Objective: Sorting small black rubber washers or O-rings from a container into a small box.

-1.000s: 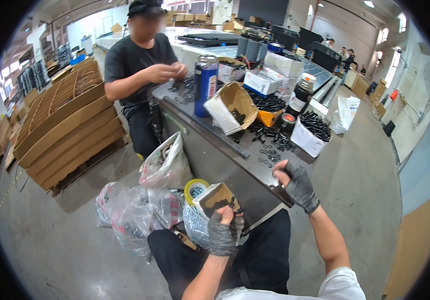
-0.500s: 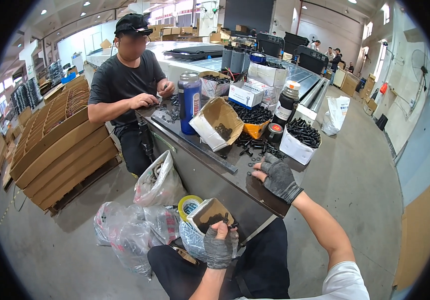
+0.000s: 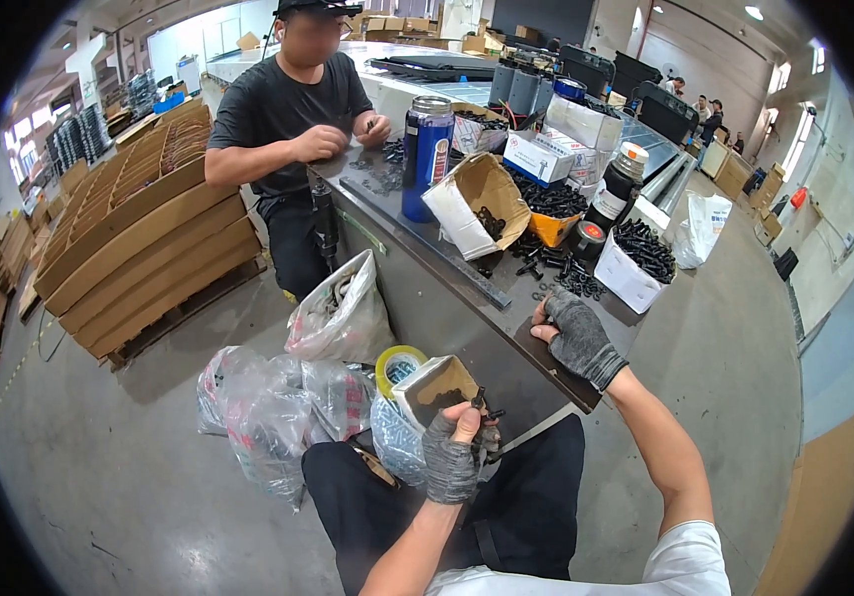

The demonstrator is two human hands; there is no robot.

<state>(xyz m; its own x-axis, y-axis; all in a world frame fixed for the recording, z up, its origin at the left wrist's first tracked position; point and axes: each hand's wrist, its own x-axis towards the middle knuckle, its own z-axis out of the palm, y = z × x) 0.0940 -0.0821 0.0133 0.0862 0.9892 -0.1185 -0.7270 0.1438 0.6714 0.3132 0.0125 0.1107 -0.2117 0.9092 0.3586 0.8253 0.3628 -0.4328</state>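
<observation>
My left hand [image 3: 450,459], in a grey fingerless glove, is closed around black bolts [image 3: 487,406] in front of a small open carton [image 3: 412,390]. Dark small parts lie inside that carton. At the table's near corner, my right hand [image 3: 584,341], gloved alike, rests on the dark tabletop [image 3: 536,320] with its fingers curled in. Whatever may be in those fingers is hidden. Just beyond them lie small black washers [image 3: 543,291] and loose black bolts [image 3: 574,276]. A white box of black bolts [image 3: 643,250] stands to the right of them.
A tilted carton [image 3: 467,204], a blue flask [image 3: 429,159] and a black bottle [image 3: 618,184] crowd the table. Across it, a co-worker [image 3: 293,109] handles small parts. Plastic bags [image 3: 258,407] and a yellow tape roll [image 3: 394,368] are below, beside the table.
The head view has shifted, moving the table rightward in the picture. My right hand's fingers have drawn in from the washers toward the table edge. My left hand still holds the bolts.
</observation>
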